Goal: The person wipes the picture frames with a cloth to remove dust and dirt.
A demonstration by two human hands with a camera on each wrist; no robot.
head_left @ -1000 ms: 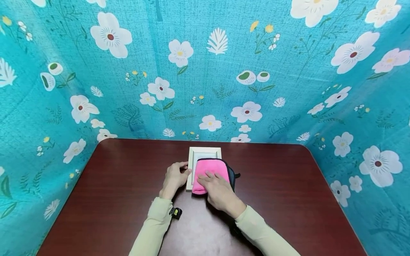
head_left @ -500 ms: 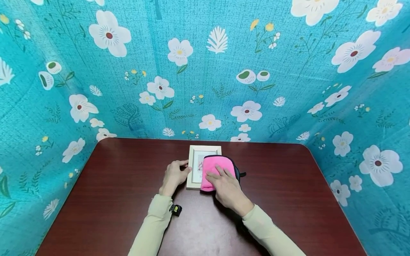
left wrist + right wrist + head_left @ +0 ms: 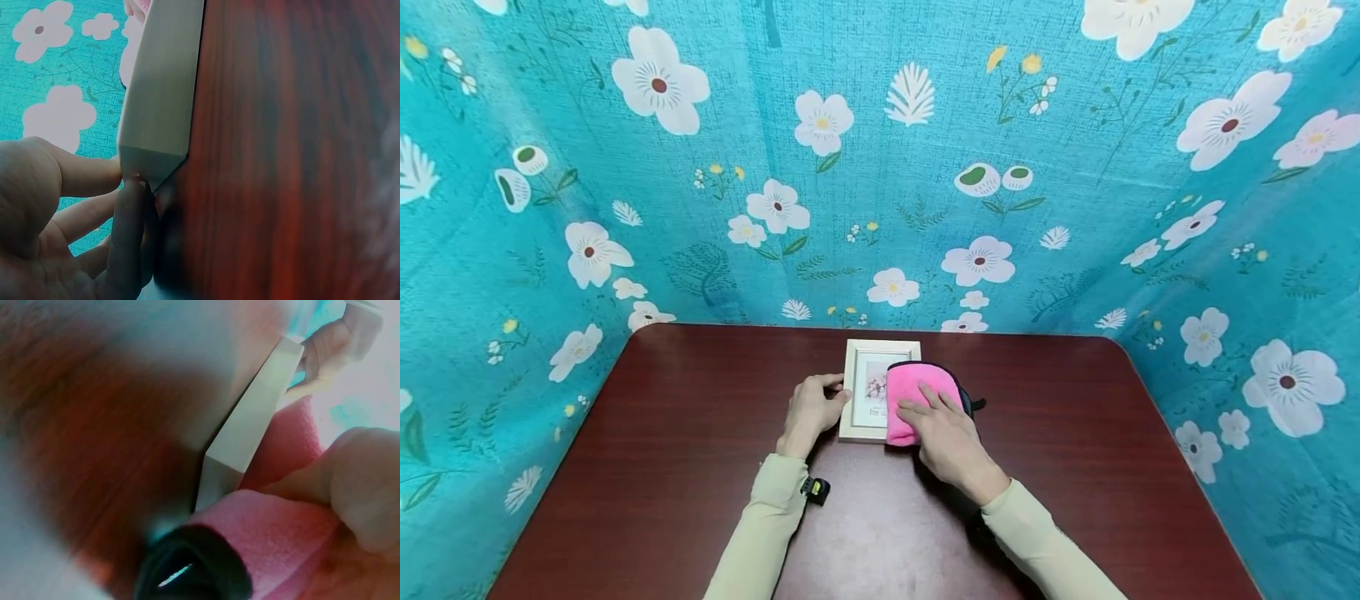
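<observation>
A cream picture frame lies flat on the table with a floral print and lettering showing in its left half. At its left edge, my left hand holds the frame between thumb and fingers; the left wrist view shows them at the corner of the picture frame. A folded pink cleaning cloth, black-edged with a dark underside and a loop, covers the right half. My right hand presses it down with fingers spread and fairly straight. In the right wrist view, the thumb rests against the pink cloth.
The dark red-brown wooden table has rounded far corners. Behind it and at both sides hangs a turquoise curtain with white flowers. A black strap device sits at my left wrist.
My right hand has slid the pink cloth to the right across the frame, uncovering the print and lettering. The left hand has stayed at the frame's left edge.
</observation>
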